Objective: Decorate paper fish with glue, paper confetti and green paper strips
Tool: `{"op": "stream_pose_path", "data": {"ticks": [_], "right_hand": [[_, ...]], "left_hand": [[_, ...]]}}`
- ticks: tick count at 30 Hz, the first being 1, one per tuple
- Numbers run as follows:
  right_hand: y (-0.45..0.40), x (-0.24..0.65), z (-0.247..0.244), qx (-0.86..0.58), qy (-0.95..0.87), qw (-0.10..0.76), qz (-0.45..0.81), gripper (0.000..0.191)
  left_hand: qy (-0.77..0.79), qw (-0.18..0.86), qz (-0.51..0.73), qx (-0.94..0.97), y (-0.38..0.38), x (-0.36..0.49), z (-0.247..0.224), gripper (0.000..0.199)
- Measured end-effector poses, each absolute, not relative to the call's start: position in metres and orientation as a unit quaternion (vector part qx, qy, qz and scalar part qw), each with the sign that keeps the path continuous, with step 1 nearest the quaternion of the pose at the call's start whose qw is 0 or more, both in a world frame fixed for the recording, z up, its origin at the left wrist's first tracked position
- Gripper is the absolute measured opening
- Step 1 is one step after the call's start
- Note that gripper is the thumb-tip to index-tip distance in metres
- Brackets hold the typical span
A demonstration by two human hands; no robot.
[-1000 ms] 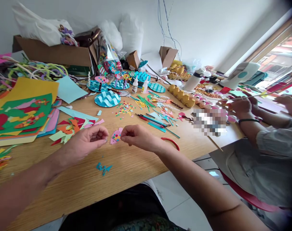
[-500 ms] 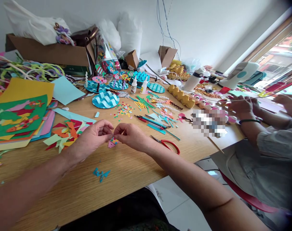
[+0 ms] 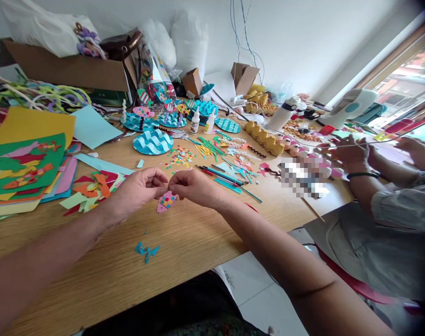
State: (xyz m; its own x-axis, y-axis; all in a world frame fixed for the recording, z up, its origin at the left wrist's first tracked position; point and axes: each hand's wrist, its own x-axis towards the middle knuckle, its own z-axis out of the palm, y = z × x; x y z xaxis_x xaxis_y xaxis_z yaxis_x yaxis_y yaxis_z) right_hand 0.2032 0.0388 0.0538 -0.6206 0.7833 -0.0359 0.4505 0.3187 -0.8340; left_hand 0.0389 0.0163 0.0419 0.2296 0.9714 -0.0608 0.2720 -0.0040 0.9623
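A pink paper fish with coloured dots lies on the wooden table, just under my fingertips. My left hand is closed in a pinch at the fish's upper end. My right hand is pinched too, its fingertips nearly meeting those of the left. Whatever is between the fingers is too small to make out. Blue paper scraps lie nearer the table's front edge. Behind the hands is a scatter of small coloured paper dots.
Paper scraps and coloured sheets lie at left. Beyond the hands are pencils, glue bottles and a blue wavy disc. Red scissor handles show behind my right forearm. Another person's hands work at right.
More of the dotted pink fish shows below my fingers. My right hand and forearm have shifted slightly right and now cover most of the red scissors.
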Motion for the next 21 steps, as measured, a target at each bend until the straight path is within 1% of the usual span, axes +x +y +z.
{"op": "stream_pose_path", "data": {"ticks": [7,16,19,21], "right_hand": [[0.041,0.202,0.053,-0.413,-0.782,0.18,0.431,0.009],[0.043,0.199,0.052,-0.431,-0.82,0.177,0.332,0.01],[0.047,0.202,0.049,-0.417,-0.845,0.169,0.29,0.011],[0.052,0.204,0.046,-0.397,-0.868,0.142,0.262,0.012]], "left_hand": [[0.511,0.489,0.351,0.614,0.02,0.04,0.04,0.017],[0.509,0.459,0.354,0.636,0.024,0.04,0.031,0.021],[0.525,0.41,0.342,0.663,0.021,0.034,0.03,0.018],[0.536,0.334,0.296,0.716,0.014,0.028,0.031,0.015]]}}
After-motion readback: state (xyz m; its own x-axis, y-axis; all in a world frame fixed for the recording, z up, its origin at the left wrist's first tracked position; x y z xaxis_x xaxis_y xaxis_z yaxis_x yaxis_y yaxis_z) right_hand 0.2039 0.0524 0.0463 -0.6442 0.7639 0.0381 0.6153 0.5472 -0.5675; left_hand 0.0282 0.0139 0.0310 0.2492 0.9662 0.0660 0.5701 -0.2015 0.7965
